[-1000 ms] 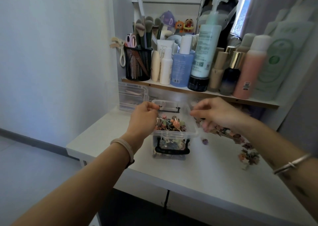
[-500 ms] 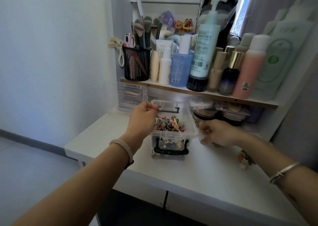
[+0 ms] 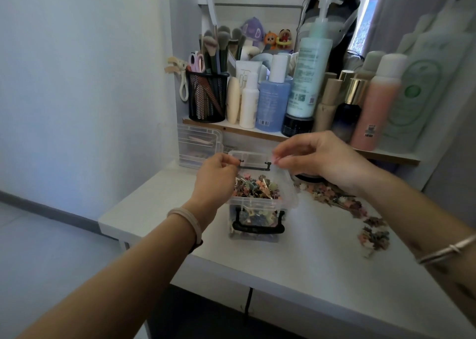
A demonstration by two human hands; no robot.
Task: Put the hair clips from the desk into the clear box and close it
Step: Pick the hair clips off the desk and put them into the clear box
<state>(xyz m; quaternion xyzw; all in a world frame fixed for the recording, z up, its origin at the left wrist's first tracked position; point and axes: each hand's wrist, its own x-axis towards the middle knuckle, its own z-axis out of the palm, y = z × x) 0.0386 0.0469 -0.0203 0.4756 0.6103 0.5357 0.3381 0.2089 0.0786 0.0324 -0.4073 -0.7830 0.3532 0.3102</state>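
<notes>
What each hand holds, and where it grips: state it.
Left hand grips the clear box at its rear left rim. Right hand pinches its fingertips together above the box; whether they hold anything cannot be told.

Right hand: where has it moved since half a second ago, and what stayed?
The right hand rose from the loose hair clips on the desk to above the clear box, fingertips pinched; whether on a clip is unclear. The left hand still holds the box's rim; the box stays put.
</notes>
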